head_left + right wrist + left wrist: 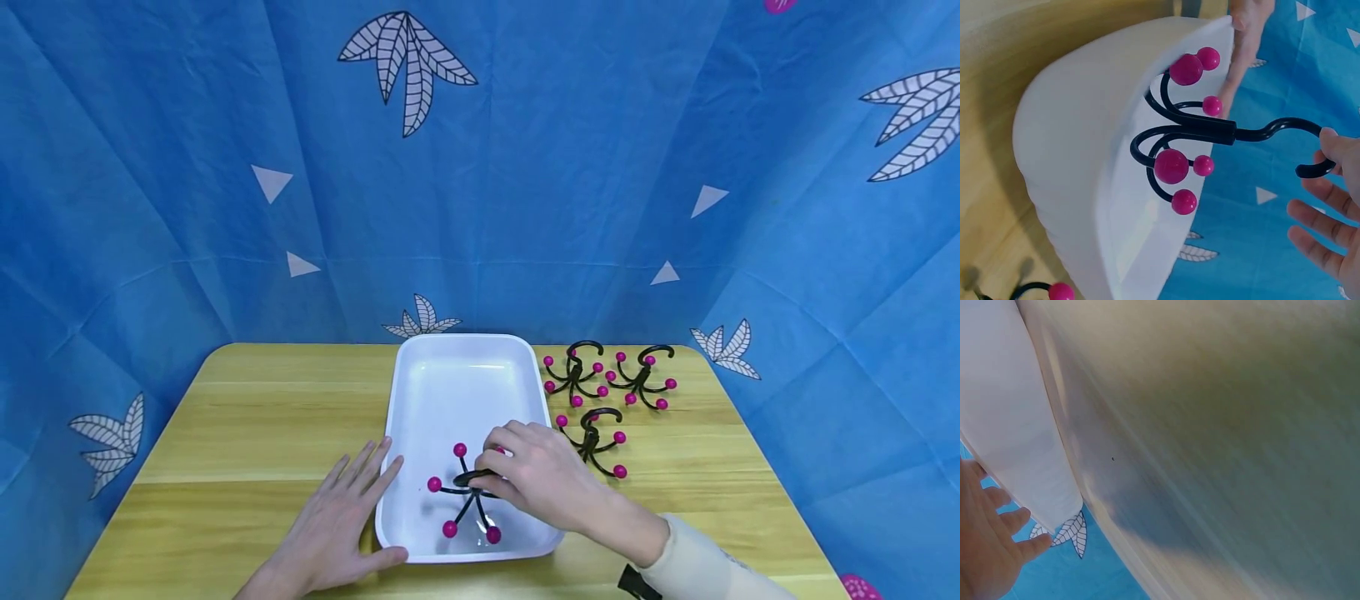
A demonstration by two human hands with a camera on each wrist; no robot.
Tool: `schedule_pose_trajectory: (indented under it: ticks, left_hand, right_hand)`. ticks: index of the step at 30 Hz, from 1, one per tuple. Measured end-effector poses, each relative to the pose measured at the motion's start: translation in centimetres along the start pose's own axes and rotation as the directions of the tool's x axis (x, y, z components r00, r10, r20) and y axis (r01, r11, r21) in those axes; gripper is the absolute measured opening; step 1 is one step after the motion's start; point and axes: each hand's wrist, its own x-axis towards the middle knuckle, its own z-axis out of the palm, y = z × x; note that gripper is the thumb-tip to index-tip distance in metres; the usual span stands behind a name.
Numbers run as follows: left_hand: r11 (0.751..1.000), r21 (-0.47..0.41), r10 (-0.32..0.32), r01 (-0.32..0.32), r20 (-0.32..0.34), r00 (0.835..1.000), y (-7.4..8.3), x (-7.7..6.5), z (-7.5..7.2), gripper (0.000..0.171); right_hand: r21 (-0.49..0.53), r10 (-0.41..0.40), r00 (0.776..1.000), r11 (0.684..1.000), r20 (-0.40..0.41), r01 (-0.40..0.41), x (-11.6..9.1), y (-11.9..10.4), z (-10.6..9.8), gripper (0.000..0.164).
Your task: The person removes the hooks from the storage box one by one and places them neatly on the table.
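A white tray (438, 400) lies lengthwise on the wooden table. My right hand (536, 475) pinches the curved top of a black multi-prong hook (476, 493) tipped with pink balls. That hook is upright at the near end of the tray. In the right wrist view, thumb and index finger hold the hook (1216, 131) by its bend, and its prongs reach down inside the tray wall (1085, 125). My left hand (337, 517), fingers spread and straight, rests against the tray's near left edge. Three similar hooks stand right of the tray, the nearest hook (591, 440) just behind my right hand.
Two more hooks, one hook (575, 375) by the tray's far right corner and another hook (641, 379) farther right, stand near the table's back edge. Wooden tabletop (285, 400) extends left of the tray. A blue patterned cloth (525, 167) hangs behind and at both sides.
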Motion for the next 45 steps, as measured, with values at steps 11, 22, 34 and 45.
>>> schedule_pose_trajectory:
  ticks: [11,22,34,45]
  left_hand:
    - [1.0,-0.018,-0.003,0.003,0.005,1.0,-0.1,0.0,0.1,0.11]
    - [0.999,-0.007,0.034,-0.034,-0.036,0.999,-0.3,-0.2,0.3,0.11]
    - [0.999,0.004,0.053,-0.053,-0.058,0.997,-0.3,-0.2,0.3,0.111]
    - [0.998,-0.006,0.059,-0.059,-0.067,0.996,-0.3,-0.2,0.5,0.11]
  right_hand:
    - [0.003,0.004,0.997,1.0,-0.071,-0.004,-0.4,0.8,-2.4,0.015]
    - [-0.006,0.012,0.985,1.0,-0.173,-0.013,-1.4,1.3,-4.4,0.017]
    - [0.043,0.093,0.98,0.995,-0.175,-0.086,-3.6,1.5,-6.4,0.039]
    - [0.02,0.16,0.963,0.987,-0.216,-0.16,-6.0,2.7,-7.4,0.042]
